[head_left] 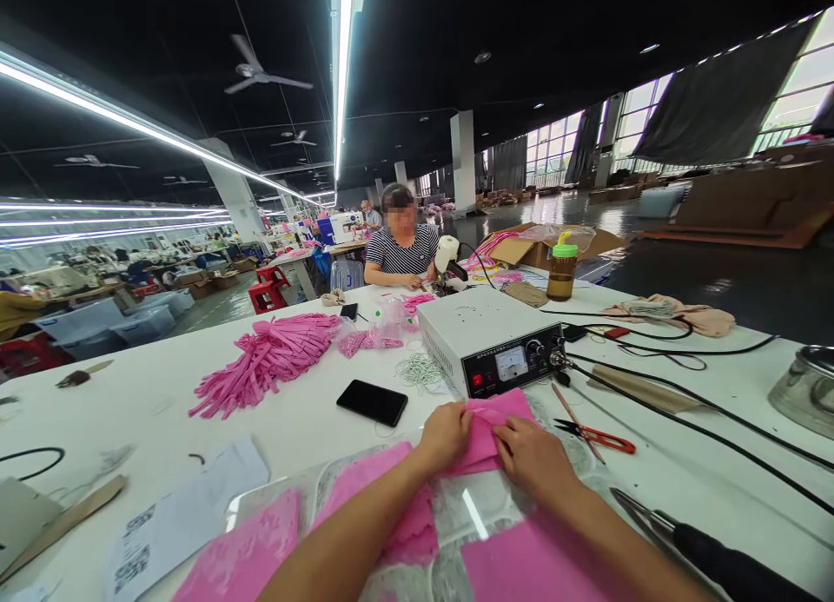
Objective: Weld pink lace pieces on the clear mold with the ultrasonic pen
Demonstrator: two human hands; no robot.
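Note:
Both hands work on a folded piece of pink fabric [499, 406] just in front of the white control box. My left hand [446, 434] pinches its left side with the fingers closed. At the lower right edge, my right hand [531, 450] grips the same fabric between thumb and fingers. Beneath my forearms lies a clear plastic sheet [473, 506]. A stack of pink fabric pieces [410, 532] sits by my left forearm, and a flat pink piece [514, 563] is partly under my right forearm.
A white control box [492, 333] with cables stands ahead. Red-handled thread snips [596, 437] and a black-handled tool [710, 550] lie right. A phone [372, 402], pink straps [274, 359] and paper [188, 515] lie left. A co-worker [400, 246] sits across the table.

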